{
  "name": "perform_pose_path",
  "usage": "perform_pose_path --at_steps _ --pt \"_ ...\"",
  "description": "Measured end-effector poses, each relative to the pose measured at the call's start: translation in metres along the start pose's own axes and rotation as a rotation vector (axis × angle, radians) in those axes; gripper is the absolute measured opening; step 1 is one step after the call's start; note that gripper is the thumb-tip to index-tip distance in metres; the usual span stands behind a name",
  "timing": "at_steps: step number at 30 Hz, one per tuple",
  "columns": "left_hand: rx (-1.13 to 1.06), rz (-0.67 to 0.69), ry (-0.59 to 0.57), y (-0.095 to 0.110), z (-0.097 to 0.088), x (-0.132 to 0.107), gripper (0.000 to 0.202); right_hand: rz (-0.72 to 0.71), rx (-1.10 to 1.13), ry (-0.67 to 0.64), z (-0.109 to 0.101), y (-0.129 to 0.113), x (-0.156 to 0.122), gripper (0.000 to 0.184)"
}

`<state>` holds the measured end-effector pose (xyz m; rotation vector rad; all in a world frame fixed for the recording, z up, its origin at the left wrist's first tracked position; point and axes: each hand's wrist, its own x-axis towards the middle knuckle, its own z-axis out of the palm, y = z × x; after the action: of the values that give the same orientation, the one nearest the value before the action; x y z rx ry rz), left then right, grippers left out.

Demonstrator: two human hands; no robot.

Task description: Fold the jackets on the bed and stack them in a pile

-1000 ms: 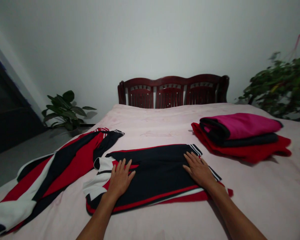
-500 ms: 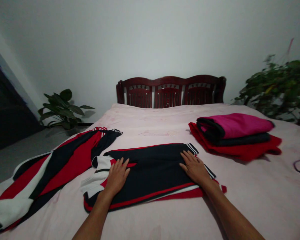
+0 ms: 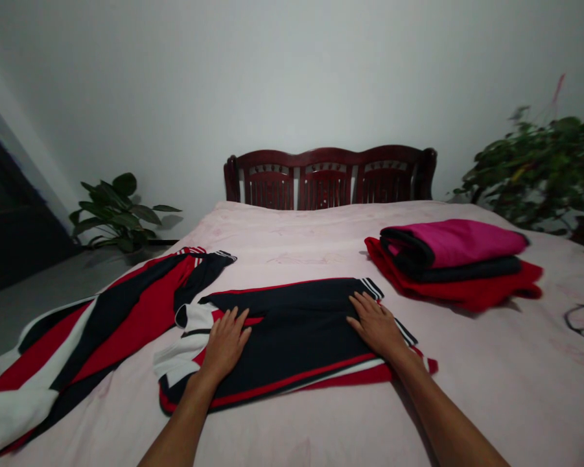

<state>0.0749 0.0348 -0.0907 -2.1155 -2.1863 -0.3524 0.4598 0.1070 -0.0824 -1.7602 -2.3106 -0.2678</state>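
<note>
My left hand and right hand both lie flat, fingers spread and gripping nothing, pressed on the folded navy-and-red garment in the middle of the pink bed. A second striped garment sprawls to its left; a folded stack sits to its right.

On the bed before us lies a folded garment; our left hand rests flat on its left part, our right hand flat on its right end. Left of it, an unfolded garment sprawls to the bed's edge. Right and behind, a stack of folded clothes. Behind the bed, a headboard; a plant to its left, another plant to its right.
</note>
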Motion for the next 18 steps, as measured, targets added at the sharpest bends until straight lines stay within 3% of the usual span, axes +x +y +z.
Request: perform_pose_path --at_steps 6,8,10,14,18 --pt "-0.008 0.006 0.002 -0.001 -0.001 0.0 0.05 0.007 0.129 -0.027 -0.003 0.003 0.001 0.057" --pt "-0.014 -0.024 0.022 0.003 -0.004 0.001 0.049 0.026 0.276 -0.016 -0.008 0.009 0.004 0.054" --pt "-0.052 -0.037 0.069 0.014 -0.01 0.003 0.047 0.148 0.485 0.022 -0.014 0.019 0.01 0.05" --pt "-0.316 0.129 0.117 0.07 -0.028 0.009 0.047 0.502 0.725 0.048 -0.024 0.05 0.019 0.055" --pt "-0.626 0.296 -0.027 0.15 -0.04 0.018 0.052 0.592 0.788 -0.078 -0.029 0.075 0.018 0.058"
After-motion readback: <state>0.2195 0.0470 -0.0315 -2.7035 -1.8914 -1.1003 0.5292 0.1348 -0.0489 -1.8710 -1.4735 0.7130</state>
